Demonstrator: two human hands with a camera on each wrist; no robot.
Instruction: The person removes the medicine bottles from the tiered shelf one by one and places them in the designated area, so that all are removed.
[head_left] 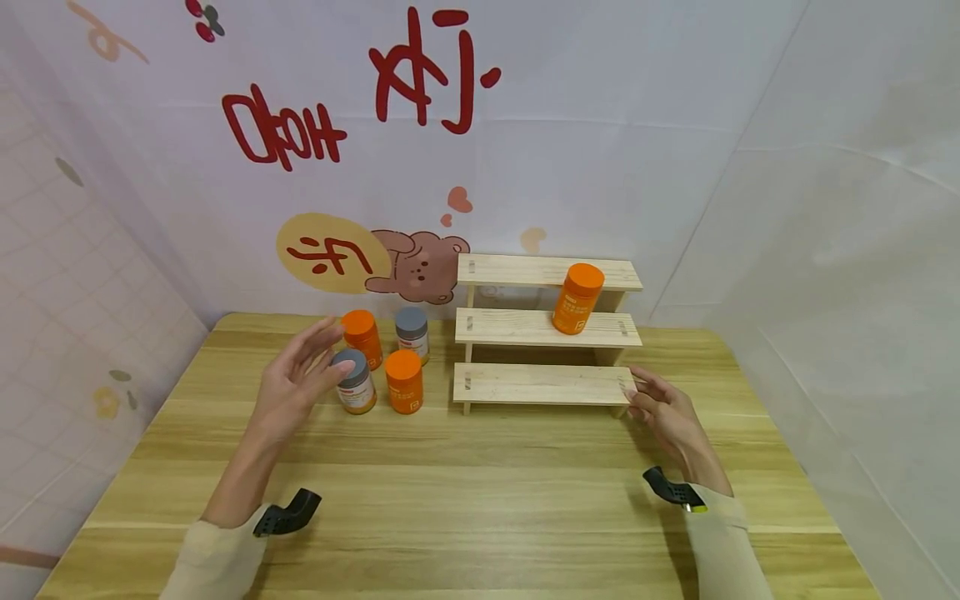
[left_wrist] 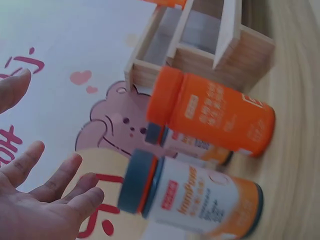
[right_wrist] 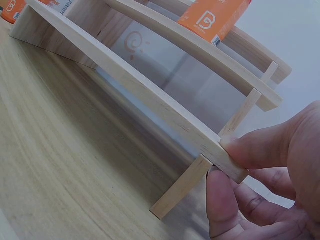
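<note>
My left hand (head_left: 296, 379) hovers with spread fingers at the front grey-lidded jar (head_left: 355, 382). In the left wrist view, the fingers (left_wrist: 60, 185) look apart from that white-and-orange jar (left_wrist: 200, 197). Beside it stands an orange jar (head_left: 405, 383); behind are another orange jar (head_left: 362, 337), partly covered by the hand, and a second grey-lidded jar (head_left: 412, 333). My right hand (head_left: 667, 412) pinches the right end of the lowest board of a three-step wooden shelf (head_left: 540, 383), thumb on top and fingers below. One more orange jar (head_left: 577, 300) stands upright on the middle step.
The wooden table (head_left: 480, 500) runs up to a white printed backdrop (head_left: 600, 125) with red lettering and a cartoon bear (head_left: 427, 267). Another white sheet (head_left: 862, 292) hangs along the right side. Black straps (head_left: 288, 512) sit at both wrists.
</note>
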